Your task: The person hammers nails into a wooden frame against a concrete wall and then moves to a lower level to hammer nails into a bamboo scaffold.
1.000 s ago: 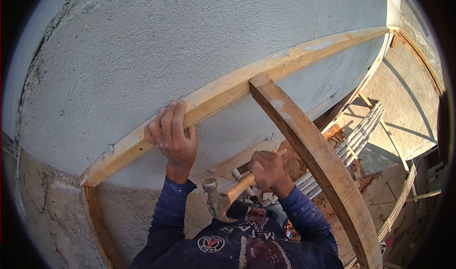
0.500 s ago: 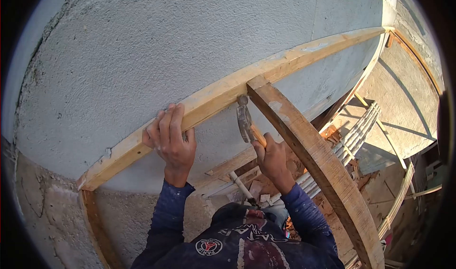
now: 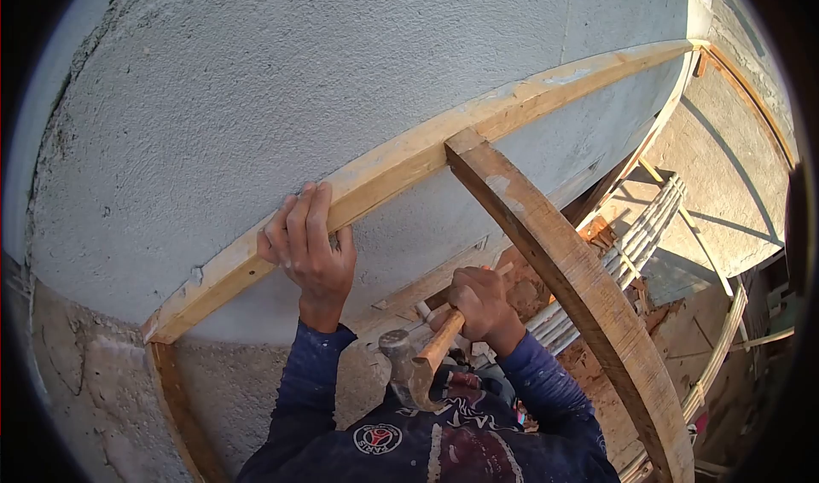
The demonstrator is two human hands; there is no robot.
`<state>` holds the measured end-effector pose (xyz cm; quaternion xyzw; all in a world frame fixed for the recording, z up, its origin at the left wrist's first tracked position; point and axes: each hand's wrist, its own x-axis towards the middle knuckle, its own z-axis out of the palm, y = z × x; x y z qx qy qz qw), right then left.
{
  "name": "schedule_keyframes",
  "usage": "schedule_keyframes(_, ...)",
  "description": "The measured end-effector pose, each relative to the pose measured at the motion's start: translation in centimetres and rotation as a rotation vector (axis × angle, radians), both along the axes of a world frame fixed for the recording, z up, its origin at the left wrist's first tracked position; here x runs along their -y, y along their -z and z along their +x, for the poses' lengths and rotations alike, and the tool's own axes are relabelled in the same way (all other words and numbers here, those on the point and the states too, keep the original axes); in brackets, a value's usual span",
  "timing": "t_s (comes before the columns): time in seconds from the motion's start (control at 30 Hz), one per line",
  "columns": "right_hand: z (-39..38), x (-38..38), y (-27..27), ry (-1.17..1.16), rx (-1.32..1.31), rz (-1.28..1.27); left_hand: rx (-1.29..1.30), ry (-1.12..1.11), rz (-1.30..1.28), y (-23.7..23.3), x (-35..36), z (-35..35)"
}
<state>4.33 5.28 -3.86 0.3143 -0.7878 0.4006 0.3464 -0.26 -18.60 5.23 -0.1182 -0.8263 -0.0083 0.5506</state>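
My left hand grips a long, pale wooden batten that lies along the grey rendered wall. Its fingers curl over the upper edge, and the thumb is at the lower side. In my right hand is a claw hammer, held by its wooden handle. The hammer's metal head hangs low in front of my chest, apart from the batten. A thick, rough brown timber meets the batten near its middle and runs down past my right arm.
Bundled bamboo poles stand below on the right, with broken brick rubble near them. Another brown wooden strip drops from the batten's left end. A further strip runs along the right-hand wall.
My right hand has drawn the hammer back from beside the batten, down towards my chest, turning its head downward. My left hand keeps its place on the batten.
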Motion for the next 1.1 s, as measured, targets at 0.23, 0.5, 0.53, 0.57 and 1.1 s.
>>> schedule_keyframes(0.23, -0.1, 0.4, -0.9, 0.242, 0.259, -0.031, 0.009, 0.026, 0.022, 0.1, -0.2, -0.1)
schedule_keyframes(0.5, 2.8, -1.4, 0.8, 0.271, 0.63, -0.044, 0.03, 0.03, 0.02, -0.6, -0.5, 0.5)
schedule_keyframes(0.53, 3.9, -2.1, 1.9, 0.258, 0.678, -0.013, 0.026, 0.024, 0.032, -0.6, -0.7, 0.5)
schedule_keyframes(0.57, 4.8, -2.5, 3.2, 0.23, 0.728, 0.012, 0.017, 0.034, 0.035, -0.6, -0.6, 0.5)
schedule_keyframes(1.1, 14.8, -9.1, 23.3, 0.454, 0.591, -0.226, 0.289, 0.094, 0.083, -3.5, -3.8, 2.4)
